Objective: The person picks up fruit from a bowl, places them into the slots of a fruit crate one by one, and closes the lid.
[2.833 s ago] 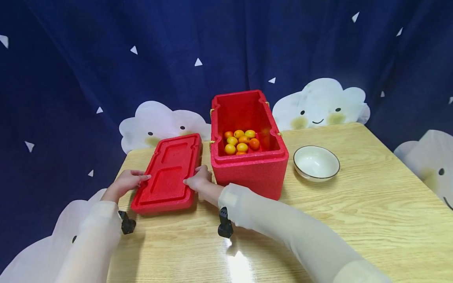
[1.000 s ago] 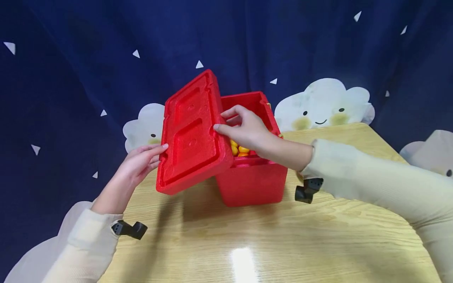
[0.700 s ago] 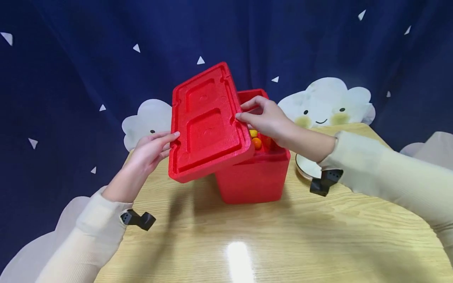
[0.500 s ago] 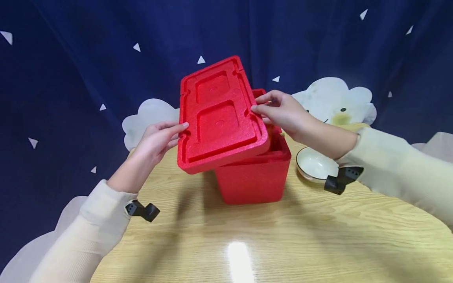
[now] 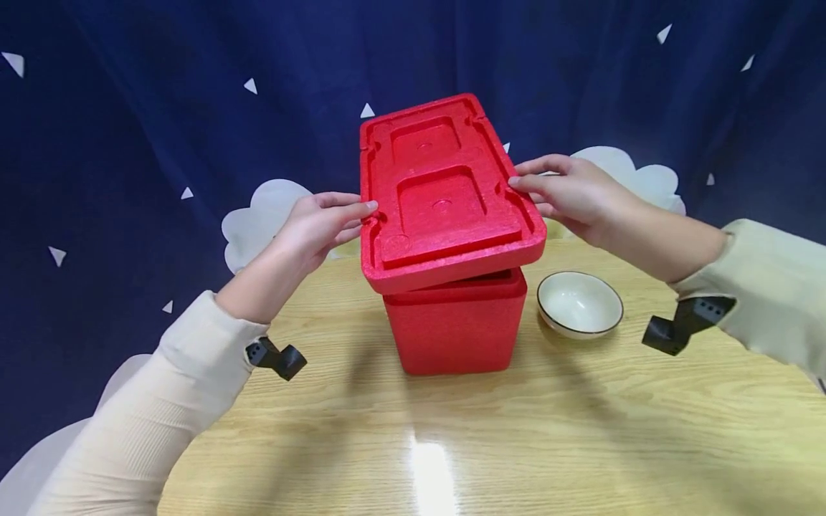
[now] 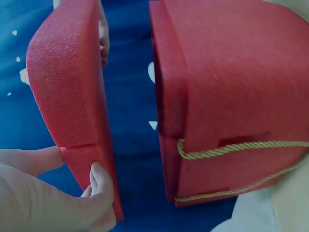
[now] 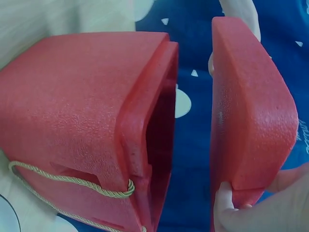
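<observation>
A red foam lid [image 5: 442,204] hangs above the red foam box [image 5: 457,330], slightly tilted, with a gap between them that both wrist views show. My left hand [image 5: 319,226] pinches the lid's left edge, thumb on top and fingers beneath. On the opposite edge my right hand [image 5: 574,193] pinches the lid the same way. Gold cord handles [image 6: 246,146] run along the box's side in the left wrist view, and another cord [image 7: 72,182] shows in the right wrist view. The lid hides the box's contents in the head view.
A white bowl [image 5: 579,304] with a dark rim stands on the wooden table [image 5: 516,444], just right of the box. Behind the table hangs a dark blue curtain [image 5: 310,64] with white triangles and clouds.
Both hands gripped the lid beside the box, lifted it off the table and carried it right, over the box. The small yellow and orange fruits inside have gone out of sight beneath it.
</observation>
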Available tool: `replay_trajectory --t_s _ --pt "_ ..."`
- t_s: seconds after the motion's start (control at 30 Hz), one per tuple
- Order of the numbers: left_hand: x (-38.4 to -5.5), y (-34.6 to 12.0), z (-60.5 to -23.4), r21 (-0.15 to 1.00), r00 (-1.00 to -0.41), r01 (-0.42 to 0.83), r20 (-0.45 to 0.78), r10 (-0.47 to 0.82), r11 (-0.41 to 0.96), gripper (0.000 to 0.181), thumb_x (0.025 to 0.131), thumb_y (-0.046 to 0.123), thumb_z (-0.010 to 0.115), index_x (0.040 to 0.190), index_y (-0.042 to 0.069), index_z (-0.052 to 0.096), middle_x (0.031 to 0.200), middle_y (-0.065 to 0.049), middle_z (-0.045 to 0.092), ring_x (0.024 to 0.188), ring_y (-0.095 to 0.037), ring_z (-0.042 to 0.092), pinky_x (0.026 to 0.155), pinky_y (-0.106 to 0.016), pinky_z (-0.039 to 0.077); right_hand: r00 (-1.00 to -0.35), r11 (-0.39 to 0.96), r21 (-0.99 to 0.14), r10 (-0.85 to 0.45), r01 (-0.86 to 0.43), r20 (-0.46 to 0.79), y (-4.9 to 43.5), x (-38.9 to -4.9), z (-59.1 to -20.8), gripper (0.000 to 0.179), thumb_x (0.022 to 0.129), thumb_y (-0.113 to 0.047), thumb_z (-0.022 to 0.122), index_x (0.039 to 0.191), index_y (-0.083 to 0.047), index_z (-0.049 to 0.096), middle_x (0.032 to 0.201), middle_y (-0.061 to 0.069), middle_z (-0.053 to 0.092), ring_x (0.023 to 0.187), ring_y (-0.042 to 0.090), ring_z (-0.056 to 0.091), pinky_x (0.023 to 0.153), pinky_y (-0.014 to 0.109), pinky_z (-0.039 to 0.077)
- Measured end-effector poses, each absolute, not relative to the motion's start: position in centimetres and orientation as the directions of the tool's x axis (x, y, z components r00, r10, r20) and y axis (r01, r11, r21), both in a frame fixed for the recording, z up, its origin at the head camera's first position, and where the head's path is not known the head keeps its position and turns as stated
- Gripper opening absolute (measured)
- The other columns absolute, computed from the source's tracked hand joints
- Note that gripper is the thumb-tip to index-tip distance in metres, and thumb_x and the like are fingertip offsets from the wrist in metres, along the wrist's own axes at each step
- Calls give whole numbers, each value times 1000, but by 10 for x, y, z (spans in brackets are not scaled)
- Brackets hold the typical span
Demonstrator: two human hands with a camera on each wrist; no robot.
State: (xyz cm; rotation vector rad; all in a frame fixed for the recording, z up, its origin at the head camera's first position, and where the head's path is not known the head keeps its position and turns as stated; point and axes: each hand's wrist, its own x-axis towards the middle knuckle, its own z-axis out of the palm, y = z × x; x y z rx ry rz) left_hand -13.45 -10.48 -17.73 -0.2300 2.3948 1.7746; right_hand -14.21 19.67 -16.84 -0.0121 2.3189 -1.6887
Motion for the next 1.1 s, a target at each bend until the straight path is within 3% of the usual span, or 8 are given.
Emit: replay_trajectory --t_s 0.13,0.3,0.43,0.7,0.87,1.1 --pt "-136 -96 -170 936 -980 -192 -196 -17 296 54 88 26 69 135 7 51 132 -10 56 113 -23 66 94 -25 55 -964 280 -946 -156 167 -216 208 -147 -169 50 91 -31 64 135 -16 43 117 -3 52 93 5 64 75 16 58" --pt "-140 -89 -159 939 -987 -156 -163 -1 307 51 89 22 67 134 6 51 131 -12 57 113 -23 66 96 -28 54 -965 195 -968 -176 159 -194 219 -153 -169 37 90 -22 66 122 -14 48 98 -7 63 80 5 68 71 17 59" --pt "-144 -85 -156 949 -988 -147 -153 0 279 49 90 19 66 135 6 52 131 -11 58 114 -22 65 98 -28 53 -964 167 -973 -186 159 -189 222 -155 -170 37 88 -18 68 119 -12 48 92 -8 66 78 6 70 71 17 59" --pt "-151 -87 -162 962 -999 -37 -39 -1 270 47 91 13 64 135 8 52 133 -12 59 116 -22 64 99 -29 52 -988 169 -984 -140 47 -71 218 -152 -172 45 80 -15 77 118 -13 52 96 -9 66 86 4 67 72 14 58" --pt "-155 -87 -167 973 -997 49 60 -43 227 43 90 11 64 133 10 56 131 -13 60 113 -22 64 102 -32 51 -997 170 -985 -81 -21 7 212 -156 -174 60 77 -16 79 132 -13 54 107 -7 68 93 5 66 75 13 57" --pt "-165 -83 -175 983 -971 183 183 -156 14 35 86 0 66 120 3 65 106 -11 70 88 -9 67 99 -31 53 -978 118 -972 18 -205 208 205 -168 -184 57 75 -13 80 128 -14 60 116 -1 70 90 4 69 83 19 56"
